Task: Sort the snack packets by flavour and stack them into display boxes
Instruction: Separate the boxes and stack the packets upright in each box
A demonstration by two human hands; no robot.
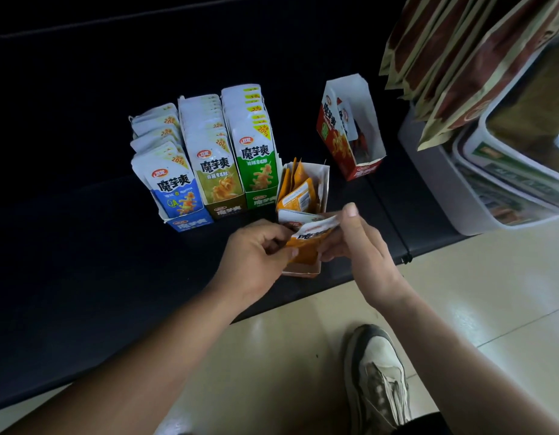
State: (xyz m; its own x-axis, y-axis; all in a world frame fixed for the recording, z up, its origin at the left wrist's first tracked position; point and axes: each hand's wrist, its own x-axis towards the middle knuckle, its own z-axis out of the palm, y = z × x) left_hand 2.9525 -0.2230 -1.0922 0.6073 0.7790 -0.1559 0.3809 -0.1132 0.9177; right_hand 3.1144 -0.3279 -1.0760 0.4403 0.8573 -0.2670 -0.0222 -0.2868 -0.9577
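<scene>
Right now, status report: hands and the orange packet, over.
Left hand and right hand both pinch one orange packet, over the orange box. Box part filled, packets leaning. Nothing seen blocking it.

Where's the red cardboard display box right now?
In the head view, the red cardboard display box stands apart at upper right on the dark bench, beyond the orange cardboard box and left of the white plastic bin.

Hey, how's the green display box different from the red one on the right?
The green box is packed full of upright packets; the red box holds only a few, its white inside showing. The green box stands in a row against the olive box; the red box stands apart, turned at an angle. Both are open-topped cartons with the same brand lettering.
</scene>
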